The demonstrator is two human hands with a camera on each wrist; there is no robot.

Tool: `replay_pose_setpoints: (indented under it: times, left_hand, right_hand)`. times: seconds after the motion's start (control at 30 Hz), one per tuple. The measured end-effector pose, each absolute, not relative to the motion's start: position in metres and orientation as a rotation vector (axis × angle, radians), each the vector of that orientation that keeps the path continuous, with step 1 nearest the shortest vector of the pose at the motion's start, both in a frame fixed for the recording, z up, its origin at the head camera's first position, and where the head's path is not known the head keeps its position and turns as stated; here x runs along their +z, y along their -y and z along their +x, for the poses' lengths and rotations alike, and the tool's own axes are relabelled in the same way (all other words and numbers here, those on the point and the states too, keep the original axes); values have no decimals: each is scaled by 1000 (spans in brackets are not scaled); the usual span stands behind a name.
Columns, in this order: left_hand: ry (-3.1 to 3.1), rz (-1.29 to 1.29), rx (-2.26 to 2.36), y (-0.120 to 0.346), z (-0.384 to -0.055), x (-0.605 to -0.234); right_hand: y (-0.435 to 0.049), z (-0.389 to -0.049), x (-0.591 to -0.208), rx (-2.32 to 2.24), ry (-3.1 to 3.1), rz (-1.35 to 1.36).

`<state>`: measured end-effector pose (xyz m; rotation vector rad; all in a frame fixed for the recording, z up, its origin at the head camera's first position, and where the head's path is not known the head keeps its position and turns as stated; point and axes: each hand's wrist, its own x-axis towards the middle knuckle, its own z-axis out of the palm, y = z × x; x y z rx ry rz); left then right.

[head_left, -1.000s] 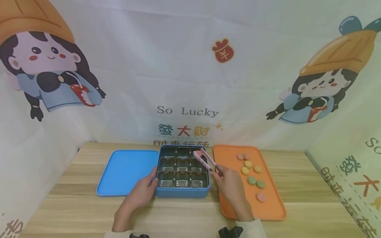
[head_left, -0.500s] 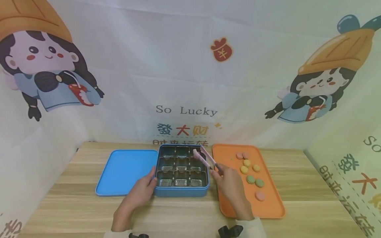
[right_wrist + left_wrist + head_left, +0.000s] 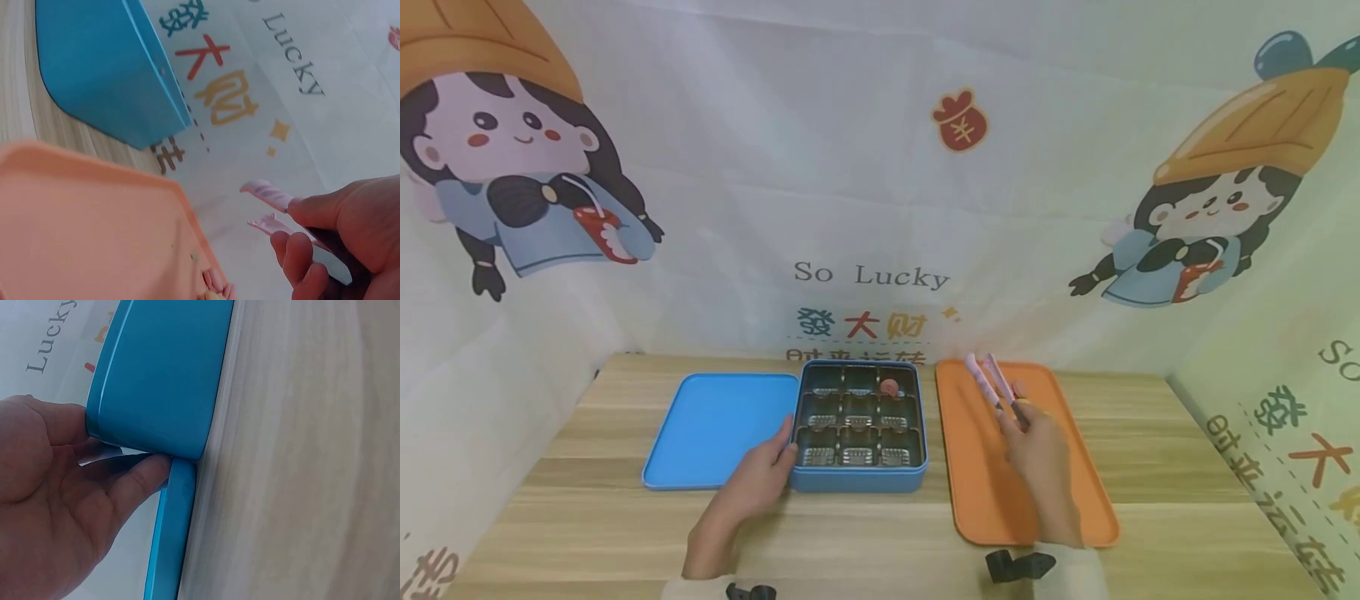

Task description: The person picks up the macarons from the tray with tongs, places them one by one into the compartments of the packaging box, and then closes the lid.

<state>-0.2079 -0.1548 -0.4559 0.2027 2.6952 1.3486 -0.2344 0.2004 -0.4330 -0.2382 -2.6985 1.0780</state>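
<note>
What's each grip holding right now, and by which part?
Right grip: the pink tongs, by their dark handles; tips apart, nothing between them. Left grip touches the left side of the blue box.

– What is seen behind the table (image 3: 1195,492)?
– A creased, pale backdrop (image 3: 760,125), printed with cartoon figures (image 3: 542,237) and "So Lucky" lettering (image 3: 872,275).
– And the table?
– It is surfaced in light wood grain.
</note>
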Motion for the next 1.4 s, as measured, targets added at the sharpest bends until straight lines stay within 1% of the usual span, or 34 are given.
replay_pose_setpoints:
  times: [0.13,0.37,0.53,0.73,1.1,1.4]
  left_hand:
    - [-2694,200,1348,154,-209,-454]
    - [-2692,198,1350,154,-210,-454]
    - [-2699,195,1346,154,-210,-453]
    - [-2699,199,1346,154,-210,-453]
    - [-2697,213,1344,153,-209,-452]
    - [-2696,218,1336,155,-208,-454]
  right_hand:
    - [-216,-233,-434,1135,2680,-336]
    - [-233,-229,-438,1091,2649,-411]
    - [-236,-231,-443,1226,2613,-462]
    - [-233,-233,-448,1347,2576,-458]
    - [-236,-234,-452,1320,2584,-452]
    - [-228,-230,-438,1369,2517,-405]
